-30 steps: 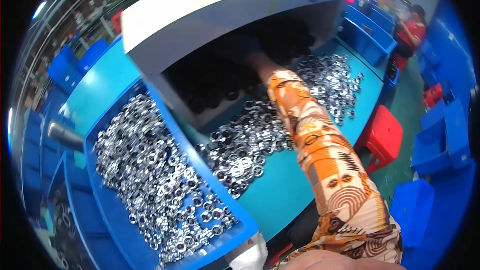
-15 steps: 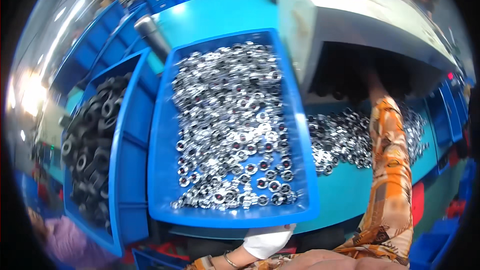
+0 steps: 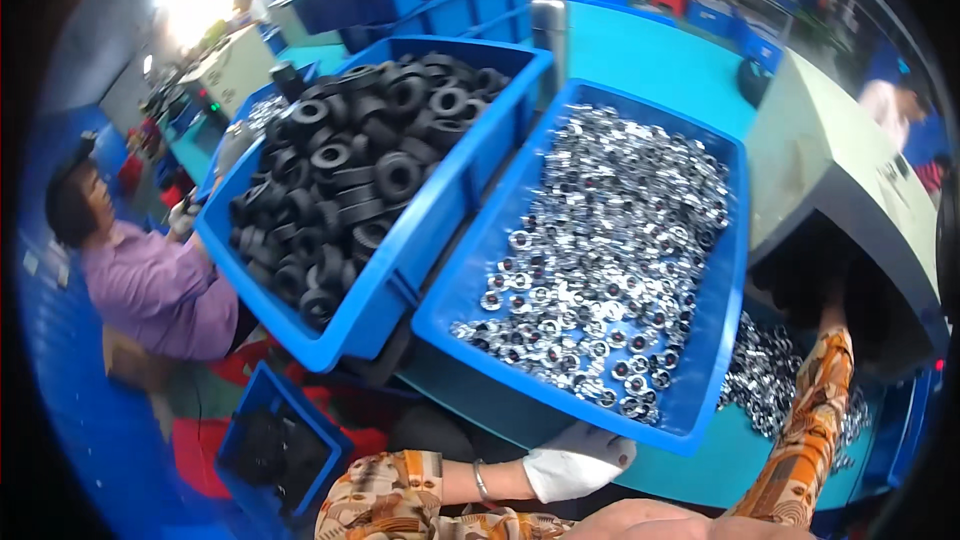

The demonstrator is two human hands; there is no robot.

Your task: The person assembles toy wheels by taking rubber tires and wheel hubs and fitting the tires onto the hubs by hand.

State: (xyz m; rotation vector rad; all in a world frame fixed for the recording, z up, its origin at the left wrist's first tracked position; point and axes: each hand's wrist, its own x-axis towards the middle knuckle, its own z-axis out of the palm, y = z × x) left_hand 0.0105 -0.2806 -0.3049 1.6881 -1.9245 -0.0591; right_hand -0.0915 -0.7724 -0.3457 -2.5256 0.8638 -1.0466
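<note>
My left hand (image 3: 578, 462), in a white glove, is at the near rim of a wide blue tray (image 3: 560, 402); its fingers are partly hidden, and I cannot tell if they grip the rim. In the tray lie many shiny silver metal rings (image 3: 620, 250) with dark centres. My right arm (image 3: 815, 405), in an orange patterned sleeve, reaches into the dark opening of a cream machine housing (image 3: 850, 155). The hand itself is lost in that shadow. More loose silver rings (image 3: 760, 370) are spread on the teal table beneath the opening.
Left of the tray stands a deep blue bin (image 3: 375, 315) full of black tyre-like rings (image 3: 345, 160). A person in a purple shirt (image 3: 160, 285) sits farther left. A smaller blue bin (image 3: 300, 500) with dark contents is low down. A metal post (image 3: 548, 40) rises behind the bins.
My view has swung left, bringing in the black-ring bin and the person in purple. My right arm stays inside the housing, and my left hand remains by the tray's near rim.
</note>
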